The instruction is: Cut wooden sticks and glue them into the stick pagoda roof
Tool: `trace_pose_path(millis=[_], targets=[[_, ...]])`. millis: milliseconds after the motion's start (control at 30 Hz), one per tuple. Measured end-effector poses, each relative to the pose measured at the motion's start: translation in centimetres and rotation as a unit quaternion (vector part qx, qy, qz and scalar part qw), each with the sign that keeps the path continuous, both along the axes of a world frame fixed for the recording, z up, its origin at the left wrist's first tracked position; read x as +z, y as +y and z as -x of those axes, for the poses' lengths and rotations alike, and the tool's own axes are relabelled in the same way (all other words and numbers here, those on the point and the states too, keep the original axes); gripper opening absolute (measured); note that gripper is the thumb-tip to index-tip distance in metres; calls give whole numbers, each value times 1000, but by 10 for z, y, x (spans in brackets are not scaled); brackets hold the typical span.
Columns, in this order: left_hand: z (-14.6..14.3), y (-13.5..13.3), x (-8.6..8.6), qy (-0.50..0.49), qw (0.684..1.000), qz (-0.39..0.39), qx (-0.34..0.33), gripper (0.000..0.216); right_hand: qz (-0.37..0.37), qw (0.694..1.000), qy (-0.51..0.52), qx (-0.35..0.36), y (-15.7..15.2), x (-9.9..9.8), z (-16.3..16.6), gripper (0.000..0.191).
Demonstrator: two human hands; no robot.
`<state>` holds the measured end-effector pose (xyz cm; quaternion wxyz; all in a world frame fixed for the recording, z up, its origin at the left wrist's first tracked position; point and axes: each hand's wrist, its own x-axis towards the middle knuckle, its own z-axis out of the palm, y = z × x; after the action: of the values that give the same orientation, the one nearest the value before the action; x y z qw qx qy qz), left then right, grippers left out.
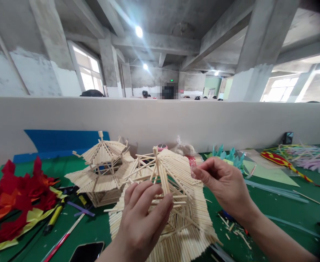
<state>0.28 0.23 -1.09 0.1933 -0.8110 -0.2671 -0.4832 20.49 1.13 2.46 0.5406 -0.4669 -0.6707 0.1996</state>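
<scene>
A pavilion model of pale wooden sticks (200,218) stands in front of me, its upper roof partly covered in close-laid sticks and partly bare frame. My left hand (142,218) is at the near side of that frame, fingers curled over the sticks and hiding part of them. To the right of the roof, my right hand (225,185) is raised with thumb and forefinger pinched together. Whatever lies between those fingertips is too small to make out. A second stick pavilion (102,156), with two roof tiers, stands behind on the left.
Red and yellow paper pieces (15,203) lie at left, near a yellow-and-black pen-like tool (54,216). A phone (87,251) rests at the front edge. Stick offcuts (237,233) are scattered at right. Paper strips (299,153) lie farther back, before a white partition (230,123).
</scene>
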Motion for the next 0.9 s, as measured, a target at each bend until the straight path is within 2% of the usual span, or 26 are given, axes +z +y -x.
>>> trace_pose_path(millis=[200,600,900], targets=[[1,1,0,14,1000,10,-17,23,8,1000,-8,11,-1,-6,-8,24],[3,2,-1,23,1000,7,-6,20,19,999,-26,-7,-12,-8,-21,29],[10,2,3,40,999,7,7,23,35,996,-12,-76,-23,-24,-57,40]])
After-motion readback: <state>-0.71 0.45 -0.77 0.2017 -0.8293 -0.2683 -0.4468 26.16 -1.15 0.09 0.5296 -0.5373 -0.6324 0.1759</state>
